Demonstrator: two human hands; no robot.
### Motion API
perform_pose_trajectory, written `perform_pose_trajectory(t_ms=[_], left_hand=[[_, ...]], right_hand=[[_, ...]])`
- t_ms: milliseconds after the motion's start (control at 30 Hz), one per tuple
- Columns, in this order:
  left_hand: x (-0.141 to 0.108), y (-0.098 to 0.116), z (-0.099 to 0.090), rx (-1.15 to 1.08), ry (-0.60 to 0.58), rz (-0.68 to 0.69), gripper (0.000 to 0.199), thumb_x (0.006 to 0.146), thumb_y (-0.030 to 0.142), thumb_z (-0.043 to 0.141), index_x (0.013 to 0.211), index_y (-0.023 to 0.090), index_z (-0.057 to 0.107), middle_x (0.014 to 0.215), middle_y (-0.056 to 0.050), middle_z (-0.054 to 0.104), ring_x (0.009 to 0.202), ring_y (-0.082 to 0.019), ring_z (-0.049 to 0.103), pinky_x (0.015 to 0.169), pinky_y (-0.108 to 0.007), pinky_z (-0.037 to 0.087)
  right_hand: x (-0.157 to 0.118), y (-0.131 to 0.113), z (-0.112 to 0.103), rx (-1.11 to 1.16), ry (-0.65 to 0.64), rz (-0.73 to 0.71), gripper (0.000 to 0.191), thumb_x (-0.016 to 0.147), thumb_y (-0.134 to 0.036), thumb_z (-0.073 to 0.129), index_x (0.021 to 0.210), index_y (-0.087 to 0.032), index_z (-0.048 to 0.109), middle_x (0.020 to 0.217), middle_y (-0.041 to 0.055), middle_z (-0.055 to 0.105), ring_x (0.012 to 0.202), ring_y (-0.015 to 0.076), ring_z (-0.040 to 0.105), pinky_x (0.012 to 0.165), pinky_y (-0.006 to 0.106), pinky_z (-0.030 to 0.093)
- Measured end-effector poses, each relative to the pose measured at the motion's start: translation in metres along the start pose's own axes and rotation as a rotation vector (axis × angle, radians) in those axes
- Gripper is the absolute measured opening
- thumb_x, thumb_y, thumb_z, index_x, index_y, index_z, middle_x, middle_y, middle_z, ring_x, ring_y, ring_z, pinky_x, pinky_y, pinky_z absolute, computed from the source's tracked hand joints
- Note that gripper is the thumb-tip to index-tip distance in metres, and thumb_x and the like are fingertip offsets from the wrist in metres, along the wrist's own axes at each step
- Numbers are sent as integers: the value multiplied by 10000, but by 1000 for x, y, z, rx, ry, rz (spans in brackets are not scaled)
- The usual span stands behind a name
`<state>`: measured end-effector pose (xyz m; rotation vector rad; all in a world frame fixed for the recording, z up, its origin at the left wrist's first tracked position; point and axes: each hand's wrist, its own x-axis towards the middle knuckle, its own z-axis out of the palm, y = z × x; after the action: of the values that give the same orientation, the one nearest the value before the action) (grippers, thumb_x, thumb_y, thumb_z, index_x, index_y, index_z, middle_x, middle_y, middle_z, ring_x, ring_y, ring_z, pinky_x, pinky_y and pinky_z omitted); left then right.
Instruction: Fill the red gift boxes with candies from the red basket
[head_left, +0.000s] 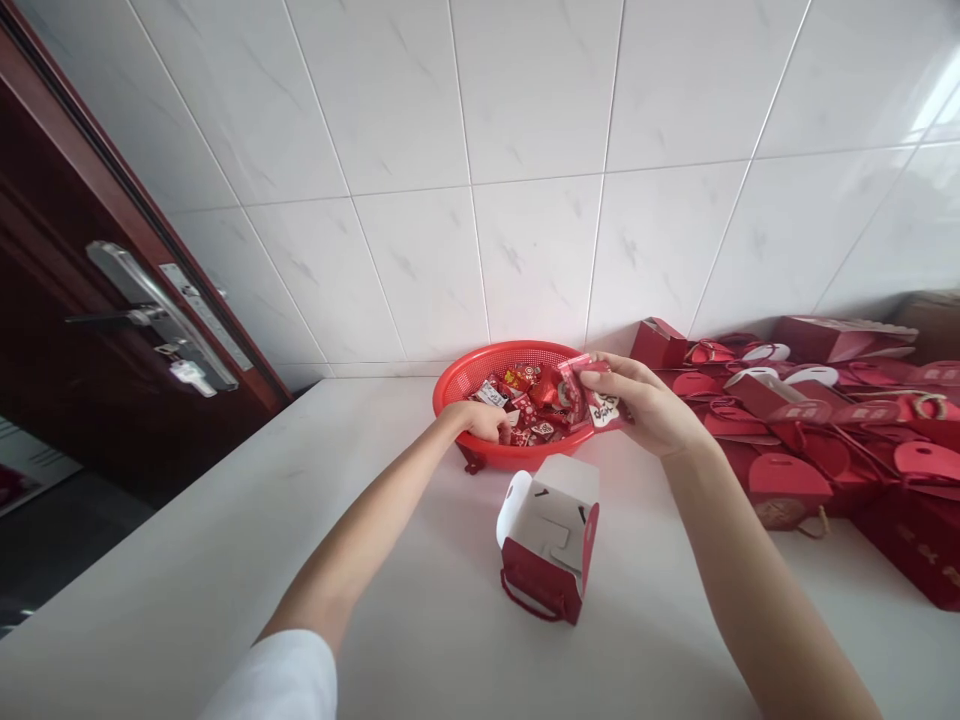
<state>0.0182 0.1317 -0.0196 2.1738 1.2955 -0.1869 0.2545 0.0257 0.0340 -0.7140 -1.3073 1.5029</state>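
A red plastic basket [517, 457] with a perforated wall holds many small wrapped candies [536, 400]. My left hand [487, 421] reaches over its near rim, fingers curled down among the wrappers. What those fingertips grip, if anything, is hidden. At the basket's right side, my right hand [637, 395] pinches a red and pink candy packet [600, 405] with dark lettering on a pale patch. In front of the basket stands an open red gift box [544, 580], its white inside and raised flaps showing and a red cord handle hanging at its near side. I see no candy inside it.
Many red gift boxes [791, 480] with cord handles crowd the right side of the white table [375, 620]. A white tiled wall [525, 240] rises behind the table. At the left is a dark red door [60, 250] with a metal handle and keys.
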Motion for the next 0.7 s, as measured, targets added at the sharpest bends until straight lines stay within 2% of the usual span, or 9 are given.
perform_pose_trajectory(t_ms=[100,233,367,433,567,633,700], left_hand=[[-3,1,-1,-62,-24,1,269,475,59,672,688,209,739,743,-15,730,752,-229,668,683,-284,525],[-18,1,-3,-194,112,50,286,580,157,734,863,184,704,815,-31,715,796,-208,674,720,-282,538],[-48,9,3,-574,365,302,367,695,305,785,1010,167,658,922,-52,697,899,-189,669,812,-306,553],[-65,19,10,-702,372,417,390,692,321,827,1013,167,667,921,-47,697,911,-188,675,830,-319,558],[-92,44,22,-580,207,473,358,743,290,799,1065,177,692,999,-58,713,947,-198,683,860,-331,555],[-101,53,27,-416,229,434,291,787,313,752,1044,187,701,1059,-62,709,952,-197,675,835,-312,544],[-107,59,30,-222,261,335,213,822,357,707,961,196,699,1032,-48,702,896,-190,667,756,-283,519]], right_hand=[[-12,-7,8,-99,-54,14,276,755,-381,804,927,-180,725,684,-15,632,561,98,542,507,212,405],[-19,-10,9,-169,-41,-32,283,787,-387,780,979,-185,730,761,4,668,633,115,583,558,227,438],[-20,-11,3,-241,0,-61,275,795,-412,769,961,-195,734,845,23,707,705,142,625,610,252,469],[-20,-10,1,-285,31,-58,276,801,-425,762,960,-202,737,856,29,711,736,160,638,616,263,481],[-21,-9,3,-362,48,-71,258,827,-417,742,974,-206,736,839,28,702,774,174,642,645,273,494],[-22,-10,6,-390,11,-80,231,844,-402,729,960,-202,733,850,28,703,771,167,634,649,269,486],[-24,-10,10,-410,-28,-79,204,857,-384,716,939,-198,731,856,29,705,750,160,627,636,268,477]])
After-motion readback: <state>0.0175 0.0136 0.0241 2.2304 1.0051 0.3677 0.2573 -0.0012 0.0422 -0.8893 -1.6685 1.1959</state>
